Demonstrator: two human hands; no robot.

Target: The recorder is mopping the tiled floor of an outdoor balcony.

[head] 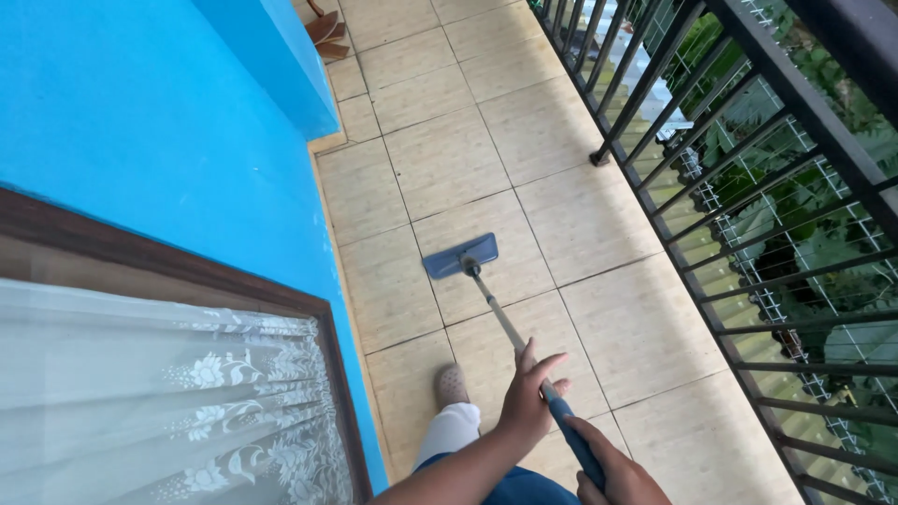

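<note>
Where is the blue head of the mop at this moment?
In the head view, the mop head lies flat on the tiled floor near the centre, between the blue wall and the black railing.

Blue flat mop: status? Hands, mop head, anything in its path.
Left hand and right hand both gripping the metal handle. Blue flat mop head flat on beige floor tiles. Nothing lying ahead of it.
</note>
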